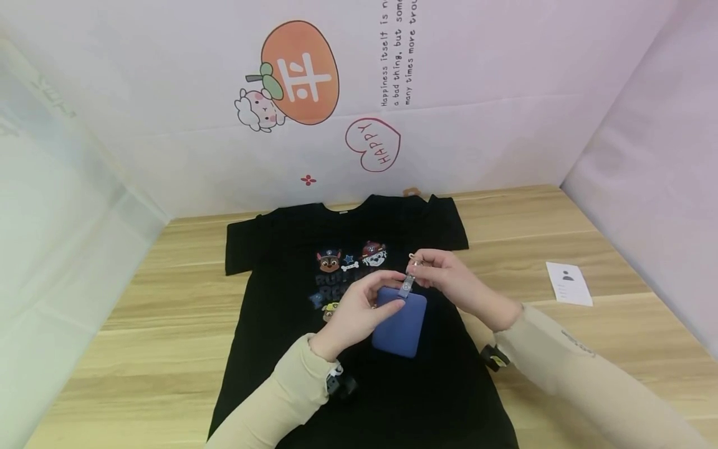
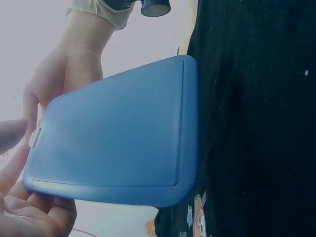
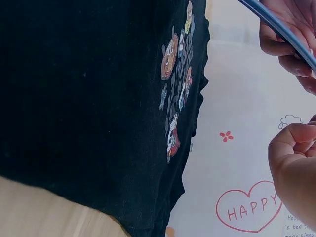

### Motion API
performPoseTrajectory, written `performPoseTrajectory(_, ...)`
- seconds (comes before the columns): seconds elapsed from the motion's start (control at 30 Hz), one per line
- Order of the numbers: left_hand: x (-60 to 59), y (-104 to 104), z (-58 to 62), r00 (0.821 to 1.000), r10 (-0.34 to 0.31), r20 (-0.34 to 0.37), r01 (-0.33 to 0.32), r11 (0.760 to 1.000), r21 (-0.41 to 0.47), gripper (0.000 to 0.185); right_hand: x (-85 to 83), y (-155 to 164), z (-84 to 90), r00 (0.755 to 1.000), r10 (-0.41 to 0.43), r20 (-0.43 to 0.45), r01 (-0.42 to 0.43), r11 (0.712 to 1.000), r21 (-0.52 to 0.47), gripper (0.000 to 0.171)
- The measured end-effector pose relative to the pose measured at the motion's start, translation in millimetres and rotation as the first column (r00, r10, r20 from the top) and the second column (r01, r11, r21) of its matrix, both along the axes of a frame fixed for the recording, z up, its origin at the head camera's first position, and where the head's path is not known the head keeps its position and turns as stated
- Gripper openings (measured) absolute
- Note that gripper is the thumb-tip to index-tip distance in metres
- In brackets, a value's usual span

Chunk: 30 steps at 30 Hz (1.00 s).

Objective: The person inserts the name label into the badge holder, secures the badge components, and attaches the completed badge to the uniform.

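Observation:
A blue badge holder (image 1: 399, 327) hangs above a black T-shirt (image 1: 359, 399) spread on the table. My left hand (image 1: 359, 312) grips it near its top edge, thumb on one face and fingers behind. At that same edge a badge clip (image 1: 407, 285) with a short strap rises from the slot, and my right hand (image 1: 449, 277) pinches its upper end. In the left wrist view, the broad face of the badge holder (image 2: 113, 133) fills the middle. The right wrist view catches only its thin side, with my curled right hand (image 3: 296, 158) below.
A white card (image 1: 569, 284) with a printed person figure lies on the wooden table (image 1: 521, 237) to the right. Cartoon dogs are printed on the shirt's chest. A white printed cloth (image 1: 477, 93) stands behind the table, with pale cloth at both sides.

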<state>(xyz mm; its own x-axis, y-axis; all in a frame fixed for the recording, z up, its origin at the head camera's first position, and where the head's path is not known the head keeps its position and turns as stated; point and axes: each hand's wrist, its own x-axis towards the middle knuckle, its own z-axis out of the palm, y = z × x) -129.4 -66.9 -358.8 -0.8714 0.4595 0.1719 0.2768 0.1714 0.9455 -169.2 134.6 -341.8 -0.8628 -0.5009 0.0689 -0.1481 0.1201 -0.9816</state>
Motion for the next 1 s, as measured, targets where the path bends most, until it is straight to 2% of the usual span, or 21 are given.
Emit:
performPoseTrajectory(0.2, -0.3, 2.8, 0.6, 1.0, 0.014, -0.021, -0.014, 1.0, 0.005, 0.035, 0.3, -3.3, 1.5, 1.0, -0.001, 0.02, 0.002, 0.999, -0.041, 0.022)
performPoseTrajectory(0.4, -4.7, 6.1, 2.5, 0.998, 0.036, -0.06, -0.038, 0.999, -0.034, 0.029, -0.1, -4.8, 2.4, 1.0, -0.007, 0.015, 0.008, 0.998, -0.07, 0.025)
performPoseTrajectory(0.5, -6.6, 8.0, 4.1, 0.998, 0.029, -0.052, -0.031, 0.999, -0.036, 0.027, -0.3, -4.3, 3.1, 1.0, -0.018, 0.02, 0.019, 0.997, -0.077, 0.026)
performPoseTrajectory(0.63, -7.1, 10.7, 2.7, 1.0, 0.008, -0.029, -0.009, 0.999, -0.04, 0.024, 0.3, -2.5, 2.9, 1.0, -0.02, 0.01, 0.021, 1.0, -0.019, 0.023)
performPoseTrajectory(0.77, -5.6, 12.2, -0.1, 0.999, 0.012, -0.036, -0.014, 0.999, -0.044, 0.023, -0.2, -1.2, 0.1, 0.999, -0.029, -0.027, 0.03, 0.998, 0.058, 0.02)
performPoseTrajectory(0.87, -5.0, 12.6, -1.1, 0.998, 0.022, -0.053, -0.024, 0.999, -0.031, 0.022, -2.1, -1.1, -1.9, 0.999, -0.021, -0.034, 0.023, 0.998, 0.062, 0.02)
performPoseTrajectory(1.0, -5.0, 12.2, -1.6, 0.996, 0.031, -0.08, -0.033, 0.999, -0.021, 0.021, -4.8, -1.7, -3.3, 1.0, 0.013, -0.001, -0.013, 0.999, 0.047, 0.018)
